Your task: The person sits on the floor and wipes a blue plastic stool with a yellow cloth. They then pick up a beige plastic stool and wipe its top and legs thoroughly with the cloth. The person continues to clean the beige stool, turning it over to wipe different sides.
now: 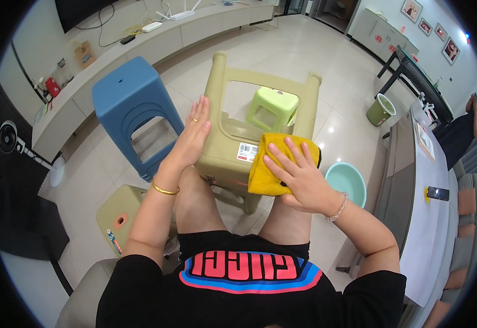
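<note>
An olive-green plastic stool lies tipped between the person's knees, its legs pointing away and a printed label stuck near its edge. My left hand rests flat against the stool's left side, fingers extended, with nothing held. My right hand presses a folded yellow cloth onto the stool's right near corner, fingers spread over it. Through the frame of the stool a small light-green stool shows on the floor beyond.
To the left stand a blue plastic stool and a low olive stool. A turquoise basin is on the floor at right, near a long table. Farther off are a green bin, a wall-side cabinet and another person.
</note>
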